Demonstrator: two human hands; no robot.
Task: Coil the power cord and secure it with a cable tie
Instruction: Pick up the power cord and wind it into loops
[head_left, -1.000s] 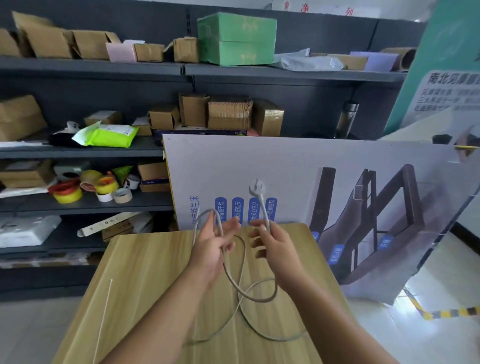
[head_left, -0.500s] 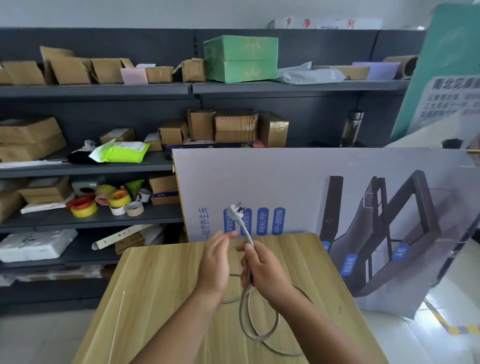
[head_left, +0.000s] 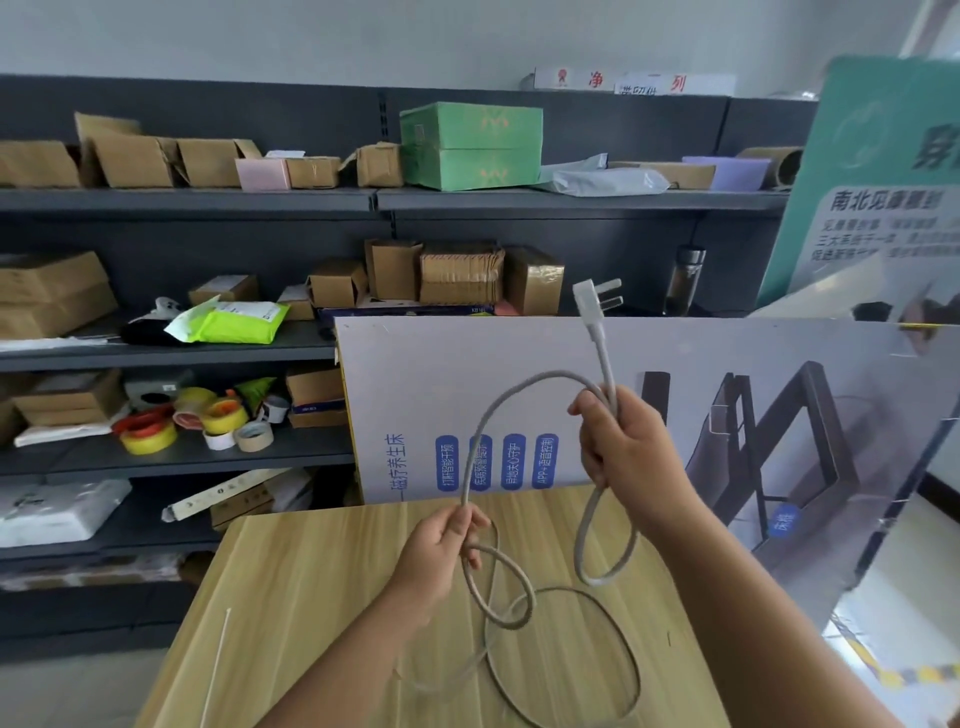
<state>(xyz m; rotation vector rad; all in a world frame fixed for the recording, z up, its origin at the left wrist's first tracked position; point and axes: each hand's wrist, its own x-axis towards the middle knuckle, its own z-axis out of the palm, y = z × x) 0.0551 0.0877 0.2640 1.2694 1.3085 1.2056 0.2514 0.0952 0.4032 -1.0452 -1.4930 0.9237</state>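
The power cord (head_left: 524, 400) is being held in both hands, right hand (head_left: 621, 447) and left hand (head_left: 441, 545) fingers clamped on it; loops should be kept even above the surface (head_left: 311, 597).

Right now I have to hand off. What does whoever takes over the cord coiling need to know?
Right hand: shut on the power cord just below the plug, raised above the table.
Left hand: grip closed on the cord lower down, a small loop hanging under it.
Done: one loop gathered in the right hand.
Left: the slack lying on the table needs coiling; the cable tie lies untouched at the table's left edge.
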